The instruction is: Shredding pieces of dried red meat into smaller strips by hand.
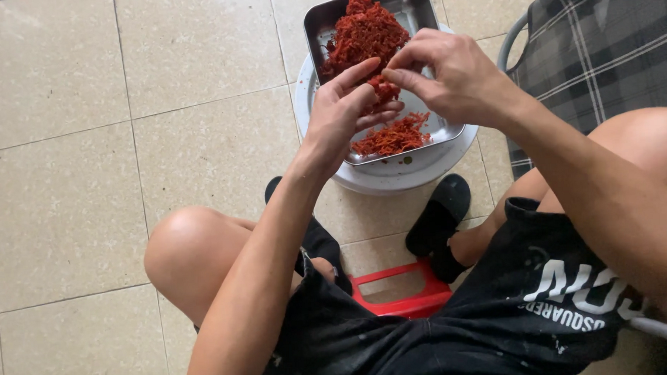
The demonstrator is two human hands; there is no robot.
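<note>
A: Position of the hands?

B: Both over the metal tray [422, 14], which sits on a round white stand [392, 176] on the tiled floor [66, 145]. Left hand [343, 109] cupped, palm turned inward. Right hand [451, 72] just beside it, fingertips touching the left's.

A: And the red stuff?

B: A small clump of red shreds [382, 90] lies between the two hands, resting against the left fingers [379, 112]. Right thumb and forefinger pinched together at its top edge. Left fingers curled loosely under it, slightly apart.

A: Rest of it?

B: Large pile [363, 31] at the tray's far end, smaller loose heap [392, 137] at the near end, just below the left hand.

A: Surroundings?

B: Person seated on a red stool [403, 288], black slippers [439, 217] near the stand. Plaid fabric [602, 45] at right.
</note>
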